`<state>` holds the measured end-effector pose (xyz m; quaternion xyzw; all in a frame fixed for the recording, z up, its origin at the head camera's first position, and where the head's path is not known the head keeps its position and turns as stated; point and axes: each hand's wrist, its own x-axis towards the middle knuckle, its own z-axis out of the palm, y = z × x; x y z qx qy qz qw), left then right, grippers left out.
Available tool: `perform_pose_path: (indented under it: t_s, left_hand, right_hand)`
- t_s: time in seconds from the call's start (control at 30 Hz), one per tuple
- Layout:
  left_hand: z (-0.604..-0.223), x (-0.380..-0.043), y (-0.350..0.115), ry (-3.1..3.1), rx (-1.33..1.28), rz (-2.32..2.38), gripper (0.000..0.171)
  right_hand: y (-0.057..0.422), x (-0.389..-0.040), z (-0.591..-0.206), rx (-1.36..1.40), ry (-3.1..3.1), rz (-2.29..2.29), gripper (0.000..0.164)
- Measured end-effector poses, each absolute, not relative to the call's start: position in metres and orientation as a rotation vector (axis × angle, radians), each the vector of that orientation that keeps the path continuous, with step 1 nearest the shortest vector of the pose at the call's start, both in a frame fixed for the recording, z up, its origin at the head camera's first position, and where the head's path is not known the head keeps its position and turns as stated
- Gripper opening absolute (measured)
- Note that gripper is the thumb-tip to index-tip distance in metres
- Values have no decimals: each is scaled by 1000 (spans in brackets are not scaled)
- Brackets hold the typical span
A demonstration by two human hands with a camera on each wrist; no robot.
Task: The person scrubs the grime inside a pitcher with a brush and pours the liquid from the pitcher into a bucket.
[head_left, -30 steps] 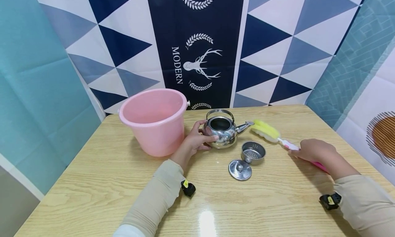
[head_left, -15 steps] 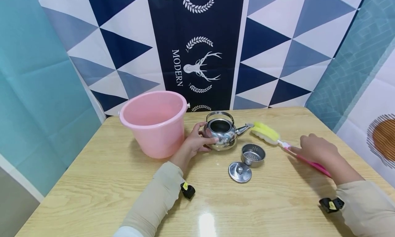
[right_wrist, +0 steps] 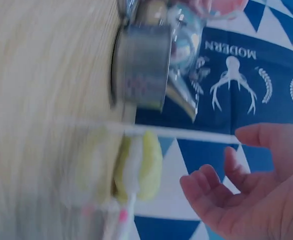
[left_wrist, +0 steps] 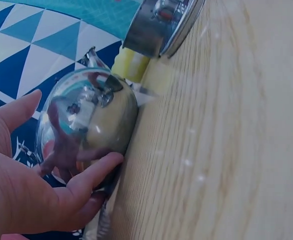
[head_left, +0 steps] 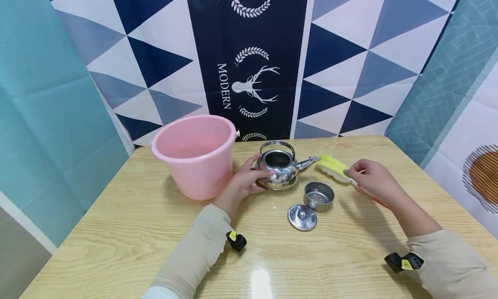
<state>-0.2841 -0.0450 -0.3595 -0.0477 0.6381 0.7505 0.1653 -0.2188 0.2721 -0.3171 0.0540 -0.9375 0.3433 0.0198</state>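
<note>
kettle (head_left: 285,179) sits just right of the bucket (head_left: 202,173) on the surface (head_left: 136,238), left hand (head_left: 247,178) fingers wrapped round it, i guess to steady it. right hand (head_left: 371,178) fingers loose, holding nothing, by the brush (head_left: 333,168) farther right. strainer (head_left: 323,205) and lid (head_left: 302,219) are off, right of bucket too; kettle's dark inside, bucket's bottom hidden.

A pink bucket (head_left: 202,176) stands before a patterned backdrop (head_left: 330,83), perhaps of hung cloth.
</note>
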Motion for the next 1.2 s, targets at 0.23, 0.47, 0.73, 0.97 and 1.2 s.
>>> perform_pose_path:
  t_s: [0.23, 0.47, 0.73, 0.97, 1.2]
  left_hand:
    - [-358, -280, -43, 1710, -209, 2220, 88]
    - [-358, -280, -44, 1644, -175, 2244, 85]
    - [-359, -282, -44, 1644, -153, 2249, 81]
    - [-359, -285, -43, 1675, -195, 2252, 78]
    - [-359, -286, -41, 1681, -213, 2261, 76]
  right_hand:
    - [249, -222, -324, 27, -2681, 1829, 39]
    - [229, -229, -331, -149, -2417, 2240, 66]
    - [210, -239, -338, -213, -2311, 2412, 83]
    - [201, -246, -340, -42, -2413, 2394, 69]
    - [198, -253, -338, 11, -2456, 2375, 59]
